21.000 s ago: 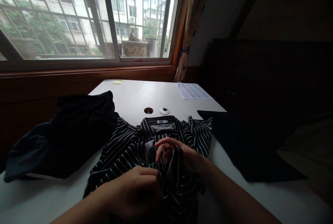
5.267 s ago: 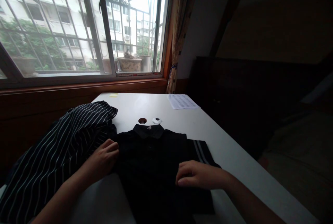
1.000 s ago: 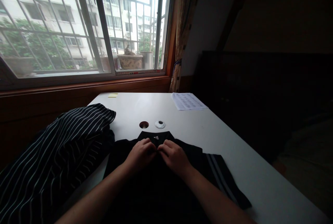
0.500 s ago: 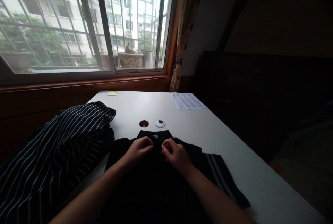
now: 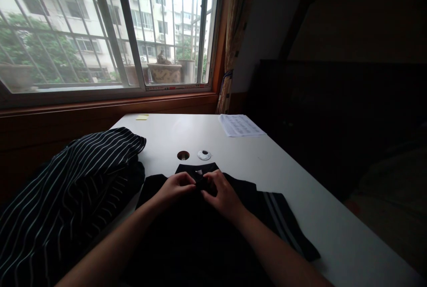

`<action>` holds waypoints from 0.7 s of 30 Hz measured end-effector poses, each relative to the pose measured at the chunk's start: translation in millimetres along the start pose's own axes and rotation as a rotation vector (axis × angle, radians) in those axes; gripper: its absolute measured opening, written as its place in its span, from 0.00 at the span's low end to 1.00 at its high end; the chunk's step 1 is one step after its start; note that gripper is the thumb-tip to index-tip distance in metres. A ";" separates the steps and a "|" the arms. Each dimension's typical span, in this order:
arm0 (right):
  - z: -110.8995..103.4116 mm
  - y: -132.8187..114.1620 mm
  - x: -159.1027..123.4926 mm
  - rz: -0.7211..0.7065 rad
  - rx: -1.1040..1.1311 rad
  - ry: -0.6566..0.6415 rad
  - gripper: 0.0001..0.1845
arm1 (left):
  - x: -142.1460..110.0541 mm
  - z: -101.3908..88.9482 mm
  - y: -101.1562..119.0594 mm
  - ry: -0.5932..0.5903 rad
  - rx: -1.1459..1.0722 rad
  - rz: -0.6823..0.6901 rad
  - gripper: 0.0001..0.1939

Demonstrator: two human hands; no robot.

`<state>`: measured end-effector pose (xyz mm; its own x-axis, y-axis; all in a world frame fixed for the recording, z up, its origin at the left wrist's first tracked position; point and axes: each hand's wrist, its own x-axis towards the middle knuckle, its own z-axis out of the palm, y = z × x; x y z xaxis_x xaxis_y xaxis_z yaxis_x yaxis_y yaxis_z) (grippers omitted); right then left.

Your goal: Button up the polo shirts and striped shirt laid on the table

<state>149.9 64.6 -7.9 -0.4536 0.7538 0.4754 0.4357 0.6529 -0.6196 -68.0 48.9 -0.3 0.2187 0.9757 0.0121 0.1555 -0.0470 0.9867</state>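
A black shirt [image 5: 200, 238] with a collar lies spread on the white table, its collar end away from me. A pale label shows inside the collar [image 5: 191, 169]. At the collar's front, my left hand [image 5: 176, 187] is closed, thumb and forefinger pinching the dark cloth. Facing it from the right, my right hand [image 5: 222, 193] has its forefinger and thumb curled round the other side of the collar opening. The cloth between the fingertips is too dark for its details to show. The right sleeve [image 5: 283, 218], with two grey stripes, lies flat beside my right forearm.
To the left, a black-and-white striped garment [image 5: 100, 158] is heaped on the white table [image 5: 320, 216]. Beyond the collar are a round cable hole [image 5: 183, 155] and a white ring-shaped cover [image 5: 204, 155]. Printed papers [image 5: 240, 125] and a yellow sticky note [image 5: 142, 117] lie near the window.
My right hand has moved slightly left and up, closer to the left hand, its forefinger now reaching over the collar. The left hand stays at the collar. The view has shifted slightly.
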 end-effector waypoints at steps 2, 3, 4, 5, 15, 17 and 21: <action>-0.4 -1.5 0.9 -0.023 0.009 0.048 0.23 | 0.0 0.0 -1.1 -0.003 -0.025 0.023 0.14; -1.0 -2.2 1.6 -0.036 0.013 0.071 0.21 | 0.3 -0.1 -1.9 -0.003 -0.032 0.042 0.14; -1.8 -2.7 2.3 -0.047 0.015 0.089 0.19 | 0.7 -0.2 -2.6 -0.006 -0.037 0.060 0.15; -2.8 -3.1 3.0 -0.054 0.015 0.102 0.17 | 1.2 -0.2 -3.2 -0.011 -0.040 0.076 0.15; -6.1 -7.5 3.0 -0.055 0.025 0.187 0.11 | 2.1 3.8 -7.3 -0.047 0.152 0.146 0.12; -6.5 -8.3 2.8 -0.072 0.032 0.194 0.11 | 2.3 4.7 -9.6 -0.033 0.181 0.153 0.11; -7.0 -9.0 1.7 -0.113 0.051 0.193 0.11 | 1.2 7.0 -8.5 -0.033 0.237 0.166 0.10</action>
<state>150.6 60.6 2.8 -0.3384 0.6792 0.6513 0.3486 0.7334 -0.5836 -62.3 48.9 -9.8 0.2909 0.9431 0.1609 0.3349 -0.2579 0.9063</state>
